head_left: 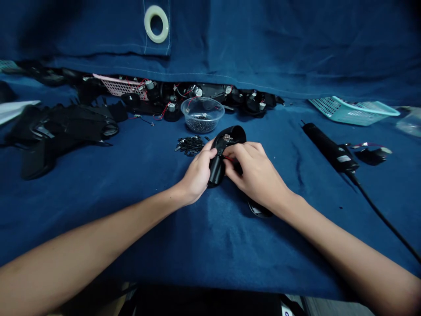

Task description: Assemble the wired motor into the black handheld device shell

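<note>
Right in the middle of the table, just short of the clear bowl, a black housing is held in front of the person, its rounded open end tipped up and away to the right. The left hand is closed around its left side, thumb laid over the near face. The right hand has its fingers bent and its thumb and fingertips drawn close together at the housing's right side, where a bit of red wire shows; I can't tell whether they pinch the wire or only touch there. A small metallic part sits inside the housing, above the fingertips. Beneath the right wrist lies a curved black piece, partly hidden by the arm. Just left of the housing there's a heap of small black pieces, and the bowl behind holds tiny dark bits. Off to the right, a black tool rests with its cord trailing toward the table's edge, near a teal basket. Larger black parts are piled on the left, and a pink basket peeks out under the hanging blue curtain.
</note>
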`<state>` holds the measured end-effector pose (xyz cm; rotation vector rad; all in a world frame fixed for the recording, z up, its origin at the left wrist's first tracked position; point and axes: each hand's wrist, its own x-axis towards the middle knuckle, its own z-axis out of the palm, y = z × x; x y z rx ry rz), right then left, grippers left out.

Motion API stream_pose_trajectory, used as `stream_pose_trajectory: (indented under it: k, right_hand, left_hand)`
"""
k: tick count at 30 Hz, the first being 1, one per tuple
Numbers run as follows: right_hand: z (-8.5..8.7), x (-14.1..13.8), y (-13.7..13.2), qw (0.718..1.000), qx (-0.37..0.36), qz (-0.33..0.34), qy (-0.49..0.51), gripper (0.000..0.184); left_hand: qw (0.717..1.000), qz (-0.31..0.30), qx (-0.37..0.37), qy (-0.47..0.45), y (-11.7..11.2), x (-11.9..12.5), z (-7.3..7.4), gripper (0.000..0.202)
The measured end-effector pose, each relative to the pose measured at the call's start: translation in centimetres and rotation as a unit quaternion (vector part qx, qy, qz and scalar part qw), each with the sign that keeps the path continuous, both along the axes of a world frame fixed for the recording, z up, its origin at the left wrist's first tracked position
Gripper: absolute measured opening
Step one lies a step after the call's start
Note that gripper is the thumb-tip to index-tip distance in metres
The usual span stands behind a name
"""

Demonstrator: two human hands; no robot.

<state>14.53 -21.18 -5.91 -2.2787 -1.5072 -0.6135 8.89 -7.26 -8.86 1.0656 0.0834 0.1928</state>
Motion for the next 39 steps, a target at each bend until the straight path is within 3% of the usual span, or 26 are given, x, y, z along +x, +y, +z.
stream_pose_trajectory:
  k: [6, 11, 14, 16, 20, 22, 26, 31, 39]
  right_hand:
    - [0.1, 0.0, -0.2, 0.999, 0.043, 0.015, 0.004, 0.008]
    - [0.3, 0.4, -0.7, 0.978, 0.204, -0.034, 0.032, 0.012]
    - [0.1, 1.4, -1.0, 0.922, 0.327, -0.097, 0.183, 0.018]
    - [-0.1, 2.1, -1.0, 0.867, 0.354, -0.124, 0.327, 0.024]
    - [0.1, 2.8, -1.1, 0.742, 0.278, -0.105, 0.601, 0.022]
    - [0.4, 2.7, -1.1, 0.719, 0.229, -0.058, 0.653, 0.013]
    - [0.6, 2.3, -1.2, 0.733, 0.208, -0.01, 0.647, 0.009]
    - [0.6, 1.8, -1.2, 0.754, 0.191, -0.022, 0.629, 0.027]
    - [1.0, 0.8, -1.0, 0.808, 0.17, -0.052, 0.562, 0.037]
  left_hand:
    - [1.0, 0.006, -0.019, 0.004, -0.2, -0.2, 0.4, 0.04]
    - [0.998, -0.019, -0.034, 0.056, -0.1, -0.5, 0.9, 0.044]
    - [0.998, -0.026, -0.024, 0.06, 0.0, -0.6, 0.9, 0.046]
    - [0.997, -0.032, -0.023, 0.063, 0.0, -0.6, 0.9, 0.046]
    - [0.996, -0.047, -0.023, 0.066, -0.2, -0.6, 1.0, 0.038]
    - [0.996, -0.05, -0.022, 0.066, -0.2, -0.7, 1.1, 0.034]
    - [0.996, -0.062, -0.032, 0.063, -0.2, -0.8, 1.1, 0.026]
    - [0.993, -0.091, -0.05, 0.059, 0.1, -0.9, 1.0, 0.026]
    - [0.992, -0.108, -0.039, 0.058, 0.2, -1.0, 0.8, 0.028]
